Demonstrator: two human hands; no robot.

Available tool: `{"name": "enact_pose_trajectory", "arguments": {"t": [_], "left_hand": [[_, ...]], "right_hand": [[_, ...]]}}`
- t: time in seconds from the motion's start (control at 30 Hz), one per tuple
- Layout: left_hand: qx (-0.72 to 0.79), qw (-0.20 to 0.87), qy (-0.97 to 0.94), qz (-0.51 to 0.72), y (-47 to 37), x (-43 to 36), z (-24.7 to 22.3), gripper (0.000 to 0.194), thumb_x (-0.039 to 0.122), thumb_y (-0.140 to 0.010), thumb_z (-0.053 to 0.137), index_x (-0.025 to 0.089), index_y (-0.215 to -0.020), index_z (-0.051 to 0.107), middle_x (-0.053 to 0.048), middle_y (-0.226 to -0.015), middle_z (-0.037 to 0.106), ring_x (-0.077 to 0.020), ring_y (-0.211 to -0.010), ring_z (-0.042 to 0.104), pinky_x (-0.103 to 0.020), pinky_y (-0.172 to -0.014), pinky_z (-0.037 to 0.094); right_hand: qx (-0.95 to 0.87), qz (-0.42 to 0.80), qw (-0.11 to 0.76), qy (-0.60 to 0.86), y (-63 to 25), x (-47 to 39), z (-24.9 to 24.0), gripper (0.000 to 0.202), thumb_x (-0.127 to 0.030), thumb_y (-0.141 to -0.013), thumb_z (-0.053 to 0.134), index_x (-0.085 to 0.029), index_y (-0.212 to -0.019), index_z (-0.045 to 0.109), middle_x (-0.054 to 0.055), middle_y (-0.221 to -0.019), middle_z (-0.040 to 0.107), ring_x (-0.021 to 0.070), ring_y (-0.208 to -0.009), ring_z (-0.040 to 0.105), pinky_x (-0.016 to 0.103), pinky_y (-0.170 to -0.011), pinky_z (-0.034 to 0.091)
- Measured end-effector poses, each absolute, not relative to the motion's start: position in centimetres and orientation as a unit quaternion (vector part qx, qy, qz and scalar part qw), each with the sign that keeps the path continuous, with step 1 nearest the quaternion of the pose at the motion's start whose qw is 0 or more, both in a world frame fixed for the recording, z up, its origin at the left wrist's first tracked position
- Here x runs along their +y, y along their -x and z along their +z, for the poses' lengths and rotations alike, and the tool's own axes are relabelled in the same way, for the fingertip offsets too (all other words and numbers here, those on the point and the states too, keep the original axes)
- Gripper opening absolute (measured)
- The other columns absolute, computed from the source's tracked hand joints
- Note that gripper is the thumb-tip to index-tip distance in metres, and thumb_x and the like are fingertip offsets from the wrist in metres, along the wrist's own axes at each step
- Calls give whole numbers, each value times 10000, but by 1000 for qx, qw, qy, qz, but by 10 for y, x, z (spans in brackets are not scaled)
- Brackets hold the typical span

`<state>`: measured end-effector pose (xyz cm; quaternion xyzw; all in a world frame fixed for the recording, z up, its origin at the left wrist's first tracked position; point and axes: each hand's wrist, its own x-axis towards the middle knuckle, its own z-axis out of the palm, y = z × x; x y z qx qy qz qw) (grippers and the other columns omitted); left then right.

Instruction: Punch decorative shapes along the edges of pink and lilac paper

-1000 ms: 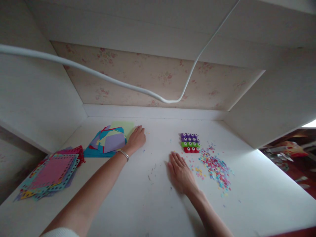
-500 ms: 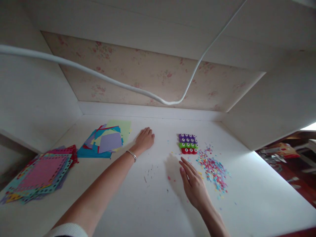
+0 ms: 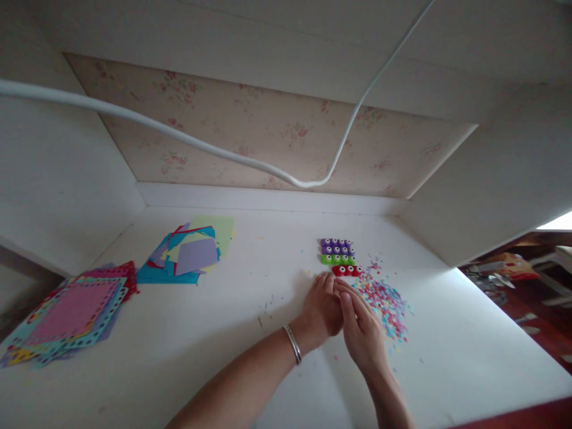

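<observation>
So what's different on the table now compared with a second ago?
The left hand has left the paper pile and moved right to meet the right hand, which has also shifted right. The red row of eyed pieces slid right, out of line with the green row. Whether either hand holds anything, I can't tell. Paper pile and hole-edged sheets look unchanged.

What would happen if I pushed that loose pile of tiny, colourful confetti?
The loose, colourful confetti would probably scatter, since it's separate bits with strays around the edges. Each piece looks tiny and flat, so likely very light.
</observation>
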<state>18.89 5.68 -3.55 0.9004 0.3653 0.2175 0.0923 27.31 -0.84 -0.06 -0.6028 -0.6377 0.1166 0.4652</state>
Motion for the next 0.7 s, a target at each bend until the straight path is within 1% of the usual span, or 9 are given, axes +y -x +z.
{"name": "enact_pose_trajectory", "arguments": {"t": [0.07,0.17,0.23,0.33,0.4,0.47,0.53,0.6,0.7], "left_hand": [[404,86,-882,225,-193,52,-32,365,163,-969,372,29,-1243,572,-240,-1304,598,-319,-1297,505,-548,-1121,370],[422,73,-873,232,-184,53,-27,381,177,-992,347,43,-1272,567,-197,-1346,592,-272,-1313,500,-456,-1142,375],[425,67,-871,235,-167,60,-25,383,213,-1007,355,66,-1290,568,-163,-1386,581,-239,-1319,502,-394,-1146,378],[458,58,-856,232,-128,78,-23,369,241,-1030,329,141,-1233,621,-97,-1375,612,-197,-1278,545,-360,-1131,395],[493,49,-839,226,-94,93,-24,373,242,-1025,337,125,-1229,626,-119,-1383,605,-214,-1296,533,-379,-1143,376],[533,37,-817,216,-61,105,-27,384,231,-1007,352,73,-1237,615,-180,-1393,582,-253,-1329,503,-412,-1151,358],[560,25,-802,203,-35,111,-31,385,222,-986,371,70,-1261,594,-192,-1417,555,-276,-1368,459,-447,-1163,329],[579,17,-792,192,-23,112,-35,409,201,-972,360,63,-1303,558,-204,-1448,522,-302,-1402,414,-499,-1171,291],[587,14,-789,178,-34,105,-40,459,200,-970,336,13,-1354,503,-259,-1489,453,-347,-1426,372,-553,-1169,257]], "right_hand": [[-605,116,482,623,-283,-12,-2,346,-397,-1001,455,-200,-1136,704,104,-1218,706,237,-1138,655,430,-1021,500],[-580,121,488,641,-297,-14,-7,351,-433,-989,466,-200,-1069,717,107,-1174,721,249,-1107,661,437,-1003,496],[-568,133,488,649,-303,-14,-11,366,-460,-981,473,-199,-1048,721,110,-1162,721,254,-1085,668,436,-987,500],[-544,141,487,668,-312,-15,-15,394,-502,-968,481,-203,-1055,722,108,-1133,727,258,-1050,681,428,-957,513],[-530,135,485,683,-317,-17,-16,405,-520,-959,488,-205,-1053,724,110,-1122,731,261,-1042,684,415,-935,522],[-520,123,478,697,-322,-18,-17,409,-529,-953,491,-207,-1049,725,112,-1118,733,262,-1018,690,397,-891,541],[-528,96,462,706,-328,-14,-19,413,-530,-949,491,-204,-1050,724,116,-1128,730,266,-1001,694,386,-845,561],[-567,47,424,704,-337,-5,-21,417,-517,-941,494,-195,-1082,719,125,-1184,710,285,-1055,678,415,-878,558],[-622,-13,338,706,-354,19,-24,423,-444,-943,478,-183,-1208,680,143,-1351,623,322,-1183,622,493,-969,519]]}}
